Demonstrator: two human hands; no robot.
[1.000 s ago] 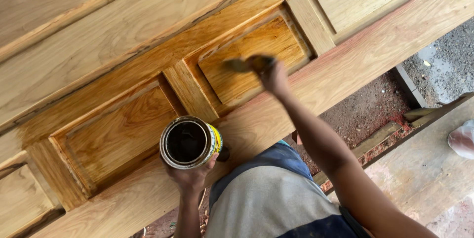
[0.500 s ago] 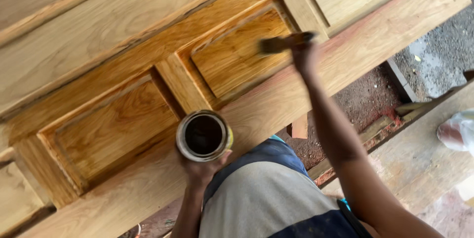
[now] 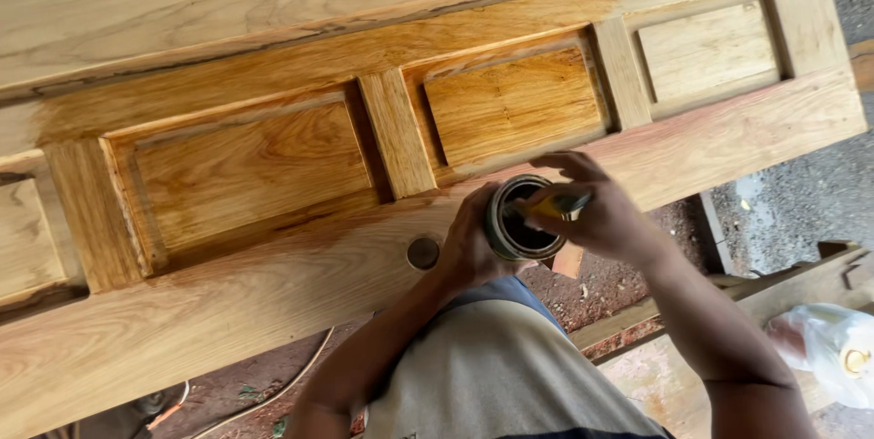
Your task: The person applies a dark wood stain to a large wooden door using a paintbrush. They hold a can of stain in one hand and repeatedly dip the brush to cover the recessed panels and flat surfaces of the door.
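I take the round metal tin (image 3: 521, 219) as my landmark. I count 1 tin, open at the top, its inside dark, held over the lower rail of the wooden door (image 3: 273, 302) that lies flat across the view. Its side is mostly covered by fingers, so I cannot make out a label.

The left hand (image 3: 469, 243) is closed around the left side of the tin, fingers wrapped against the wall, carrying it. The right hand (image 3: 605, 216) sits just right of the tin, fingers curled shut on 1 brush (image 3: 555, 205) with a yellow handle; the handle crosses the tin's rim and its head points into the opening. Whether the bristles touch the liquid I cannot tell.

On the door I count 4 recessed panels in view. Directly above the tin is a wet, amber-coloured panel (image 3: 514, 102); left of it, a second stained panel (image 3: 250, 170); up and to the right of the tin, 1 pale panel (image 3: 708, 47); at the far left edge, 1 more, cut off. Just left of the tin is 1 round hole (image 3: 422, 252) in the rail.

Well right of and below the tin lies 1 clear plastic bag (image 3: 824, 348) on a plank.
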